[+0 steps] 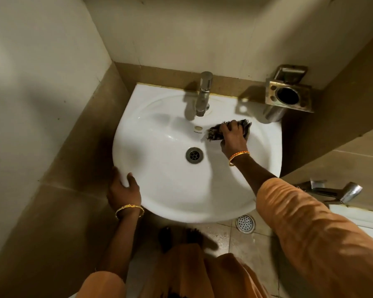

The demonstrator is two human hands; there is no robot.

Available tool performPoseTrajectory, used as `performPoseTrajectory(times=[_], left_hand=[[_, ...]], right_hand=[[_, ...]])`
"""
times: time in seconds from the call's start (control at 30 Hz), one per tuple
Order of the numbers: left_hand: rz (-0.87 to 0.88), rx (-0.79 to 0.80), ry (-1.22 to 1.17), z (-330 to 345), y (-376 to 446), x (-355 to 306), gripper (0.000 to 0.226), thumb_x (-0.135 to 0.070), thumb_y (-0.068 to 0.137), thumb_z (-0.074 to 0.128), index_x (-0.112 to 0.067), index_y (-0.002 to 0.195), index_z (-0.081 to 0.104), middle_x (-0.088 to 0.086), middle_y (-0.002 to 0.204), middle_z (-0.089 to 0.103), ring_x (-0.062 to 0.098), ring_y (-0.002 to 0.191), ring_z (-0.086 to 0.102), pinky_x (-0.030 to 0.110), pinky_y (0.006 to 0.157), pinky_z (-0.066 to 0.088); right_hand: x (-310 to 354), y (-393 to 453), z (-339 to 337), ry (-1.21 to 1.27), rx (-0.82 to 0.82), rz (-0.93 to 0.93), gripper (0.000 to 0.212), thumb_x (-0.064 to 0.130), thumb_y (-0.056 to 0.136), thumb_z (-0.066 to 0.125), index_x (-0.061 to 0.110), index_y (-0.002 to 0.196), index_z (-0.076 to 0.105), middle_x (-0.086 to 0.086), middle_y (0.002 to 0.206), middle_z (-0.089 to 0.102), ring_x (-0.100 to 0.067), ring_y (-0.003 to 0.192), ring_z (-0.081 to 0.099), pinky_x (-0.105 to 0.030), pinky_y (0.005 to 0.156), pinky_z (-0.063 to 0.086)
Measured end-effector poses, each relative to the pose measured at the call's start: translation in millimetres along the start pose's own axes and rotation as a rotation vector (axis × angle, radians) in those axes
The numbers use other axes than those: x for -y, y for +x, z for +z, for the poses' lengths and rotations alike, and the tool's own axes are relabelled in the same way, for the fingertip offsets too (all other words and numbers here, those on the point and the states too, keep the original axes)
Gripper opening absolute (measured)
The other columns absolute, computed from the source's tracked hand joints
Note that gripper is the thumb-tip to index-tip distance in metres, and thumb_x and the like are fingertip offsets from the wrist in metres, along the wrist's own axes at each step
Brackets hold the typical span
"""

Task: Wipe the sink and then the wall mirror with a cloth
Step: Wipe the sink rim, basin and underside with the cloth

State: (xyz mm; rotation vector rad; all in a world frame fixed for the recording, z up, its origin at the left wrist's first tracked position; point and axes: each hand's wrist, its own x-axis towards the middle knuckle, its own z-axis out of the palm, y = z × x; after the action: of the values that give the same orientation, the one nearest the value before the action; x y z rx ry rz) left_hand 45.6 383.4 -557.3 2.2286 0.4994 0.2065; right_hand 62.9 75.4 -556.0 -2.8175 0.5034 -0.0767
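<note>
Dark, frayed cloth (226,131) is bunched under my right hand (234,137), fingers curled over it, pressing it onto the sink (159,190) wall just right of the tap (204,93) and up-right of the drain (194,155). My left hand (124,190) grips the sink's front-left rim, thumb hooked over the edge. Gold bangles on both wrists, orange sleeves. Past the sink's back-right corner there's a tarnished metal tumbler holder (288,95) on the wall. Below the sink's front edge, a round floor drain (245,224) sits in the tiles. Off to the sink's right, a chrome sprayer (340,191).
</note>
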Motion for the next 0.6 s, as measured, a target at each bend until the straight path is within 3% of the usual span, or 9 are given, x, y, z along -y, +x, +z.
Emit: performPoseTrajectory(times=[0.13,0.3,0.47,0.6], left_hand=[[-0.016,-0.015,-0.037,0.4,-1.3,-1.0,0.047,-0.021,0.086,0.062,-0.006,0.129,0.055,0.021,0.125,0.062,0.036,0.117,0.058,0.043,0.098,0.047],[0.011,-0.014,-0.036,-2.2,-1.1,-1.9,0.046,-0.020,0.084,0.065,-0.003,0.126,0.057,0.023,0.120,0.064,0.037,0.113,0.060,0.043,0.096,0.049],[-0.010,0.025,-0.076,-12.3,1.0,-0.5,0.047,-0.022,0.080,0.070,-0.006,0.123,0.060,0.021,0.116,0.067,0.033,0.109,0.063,0.043,0.095,0.050],[-0.089,0.048,-0.234,-21.7,-0.3,-13.2,0.048,-0.011,0.077,0.073,-0.001,0.122,0.060,0.022,0.110,0.069,0.025,0.094,0.066,0.028,0.084,0.048]], right_hand=[[29.1,6.2,21.9,0.090,0.098,-0.083,0.051,-0.010,0.072,0.054,0.003,0.121,0.054,-0.028,0.120,0.047,-0.045,0.102,0.049,-0.051,0.087,0.047],[20.0,0.1,24.0,-0.086,0.197,-0.105,0.052,0.004,0.082,0.051,0.018,0.132,0.045,-0.016,0.136,0.040,-0.039,0.116,0.047,-0.049,0.093,0.043],[-5.0,-15.5,8.9,-0.164,0.363,0.173,0.066,0.030,0.077,0.068,0.027,0.136,0.038,-0.010,0.140,0.036,-0.037,0.122,0.047,-0.050,0.098,0.040],[-3.6,-27.8,4.7,-0.107,0.604,0.296,0.073,0.033,0.085,0.058,0.035,0.146,0.019,-0.015,0.149,0.023,-0.041,0.132,0.036,-0.049,0.106,0.036]])
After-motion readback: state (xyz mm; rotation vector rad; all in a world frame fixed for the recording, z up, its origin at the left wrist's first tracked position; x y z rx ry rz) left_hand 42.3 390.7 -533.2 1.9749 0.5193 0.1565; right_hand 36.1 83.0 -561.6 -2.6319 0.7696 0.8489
